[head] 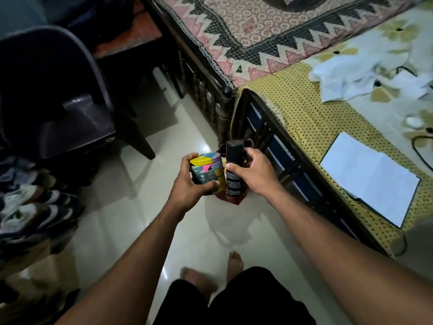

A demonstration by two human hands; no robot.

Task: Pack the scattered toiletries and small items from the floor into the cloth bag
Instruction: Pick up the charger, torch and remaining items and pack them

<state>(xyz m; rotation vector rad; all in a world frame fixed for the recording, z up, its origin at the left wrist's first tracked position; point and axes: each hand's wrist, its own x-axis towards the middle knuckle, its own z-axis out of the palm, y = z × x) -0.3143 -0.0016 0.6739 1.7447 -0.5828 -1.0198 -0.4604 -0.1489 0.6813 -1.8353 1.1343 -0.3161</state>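
Note:
My left hand (191, 184) grips a round jar (206, 168) with a colourful patterned label, held above the floor. Just right of it, my right hand (254, 171) grips a tall black spray can (233, 165), upright, cap on top. Below and behind both items, a dark red cloth bag (232, 200) sits on the tiled floor against the bed frame; only its lower edge and a bit of its top show.
A wooden bed (293, 146) with a yellow dotted sheet runs along the right, white paper (372, 177) on it. A dark plastic chair (70, 109) stands at left, shoes (35, 207) piled below it. My bare feet (210, 273) stand on the pale tiled floor (140, 226).

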